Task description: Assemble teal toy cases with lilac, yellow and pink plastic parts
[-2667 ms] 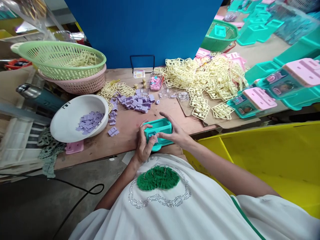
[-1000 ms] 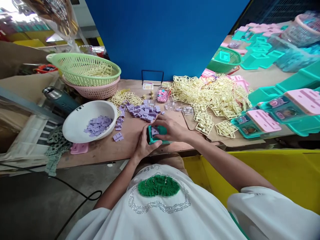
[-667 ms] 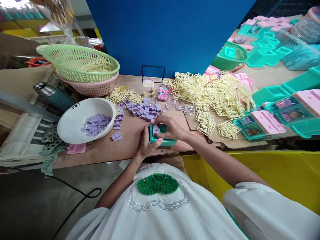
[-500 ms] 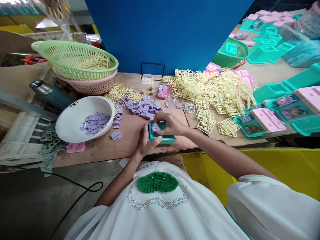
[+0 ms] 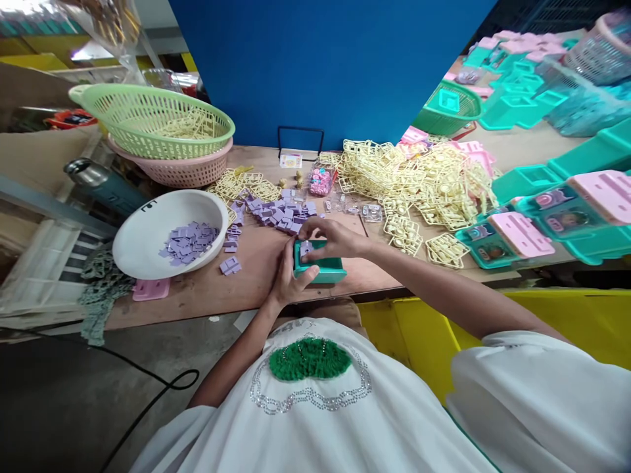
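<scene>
My left hand (image 5: 288, 281) is wrapped round the left end of a small open-topped teal plastic box (image 5: 328, 274), with the thumb along its near side. Against the inside of that left end sits a light purple plastic piece (image 5: 306, 249) with a small dark hole. My right hand (image 5: 340, 239) reaches over the box, its thumb and fingers closed on the purple piece and the wall behind it. The fingertips are partly hidden. Just beyond the hands lies a pile of loose purple plastic pieces (image 5: 280, 213).
Left of my hands stands a white bowl (image 5: 129, 246) of purple pieces, with stacked green (image 5: 148, 146) and pink baskets (image 5: 172, 172) behind. Cream plastic part frames (image 5: 419, 172) heap up at the back right. Teal-and-pink boxes (image 5: 522, 233) line the right side.
The teal box has tipped a little, so more of its inside and right end shows. My right hand has shifted slightly, its fingers staying at the purple piece.
</scene>
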Demonstrator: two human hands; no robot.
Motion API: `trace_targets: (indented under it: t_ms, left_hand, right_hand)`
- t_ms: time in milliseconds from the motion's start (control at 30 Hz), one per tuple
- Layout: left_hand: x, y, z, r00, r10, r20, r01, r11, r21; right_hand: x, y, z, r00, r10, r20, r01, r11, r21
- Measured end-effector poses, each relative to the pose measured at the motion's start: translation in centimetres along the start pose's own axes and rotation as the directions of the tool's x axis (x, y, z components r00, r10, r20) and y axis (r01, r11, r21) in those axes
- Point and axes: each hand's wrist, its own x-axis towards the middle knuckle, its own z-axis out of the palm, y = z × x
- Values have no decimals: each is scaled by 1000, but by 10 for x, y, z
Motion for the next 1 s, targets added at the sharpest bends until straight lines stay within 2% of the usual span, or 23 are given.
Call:
trace_targets:
  t_ms: [100,200,400,533,667,733,800,900,1000]
  left_hand:
    - [-2,1,-1,999,-28,20,28,1000,-13]
    - [-2,1,-3,998,-45,48,46,999,-16]
    - [-1,5,-7,994,-71,85,69,997,25]
    - [-11,14,-11,993,-90,74,85,994,73]
    - [-16,30,-17,979,-169,114,167,986,25]
    - [-12,42,-19,983,-161,88,153,984,89]
    - [-6,56,-21,991,-112,77,92,970,224]
    - [3,79,-25,989,-64,134,-1,901,433]
    - [12,100,-28,971,-73,226,-77,803,591]
  right_hand:
    - [-14,-4,-13,999,18,38,-17,1000,-20]
    - [-28,0,-11,998,19,64,-18,1000,-22]
    - [-40,12,12,998,-24,-54,28,996,85]
    - [-48,0,20,987,-72,-147,84,994,76]
    - [-55,-11,34,976,-40,-212,65,992,110]
    - [-55,-11,45,956,-4,-292,45,990,133]
    - [-54,-7,55,923,40,-382,23,987,159]
    - [-53,-3,66,880,91,-466,-1,982,190]
    - [-53,-2,71,869,111,-482,-12,979,203]
